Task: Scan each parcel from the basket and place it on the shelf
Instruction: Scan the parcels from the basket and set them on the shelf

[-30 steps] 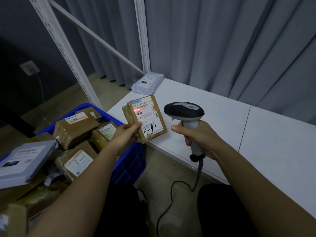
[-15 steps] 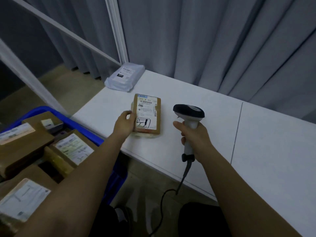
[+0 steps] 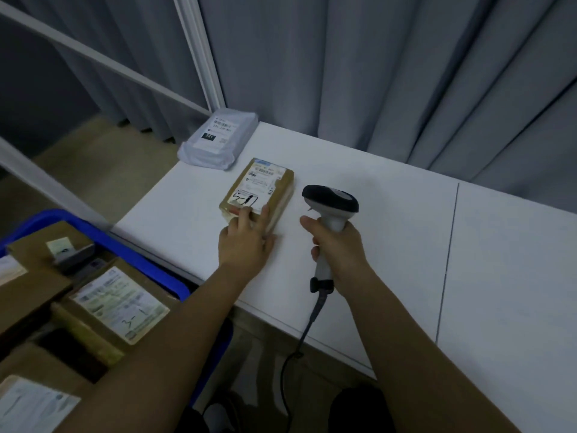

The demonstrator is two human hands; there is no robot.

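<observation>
So the brown box (image 3: pixel 257 190) is lying flat on the white shelf (image 3: pixel 374 214), label up, a bit in from the near edge and just near of the grey mailer (image 3: pixel 218 139) that's parked at the far left corner. Looks like parcels are being lined up along that left end, which would explain why the box is set down right there next to it.

The left hand (image 3: pixel 245 242) is laid on the near end of the box with the fingers (image 3: pixel 264 214) stretched out straight, tips resting on the label's lower edge. Nothing is curled around the box, so it isn't really gripped, more like being nudged or pressed into place. Probably the last bit of the placing step for this one. The box sits just beyond the palm, with only the fingertips on it and the rest of it sticking out toward the far side.

The scanner (image 3: pixel 331 214) is held upright in the right hand (image 3: pixel 338 248), fingers wrapped tight round the handle, head pointed left toward the box, cable (image 3: pixel 299 348) hanging off the near edge. Likely kept in hand because more scans are coming.

And yeah, plenty is left: the blue basket (image 3: pixel 150 254) at near left is stuffed with brown labelled parcels (image 3: pixel 115 307). Reaching back there is presumably what's next.
</observation>
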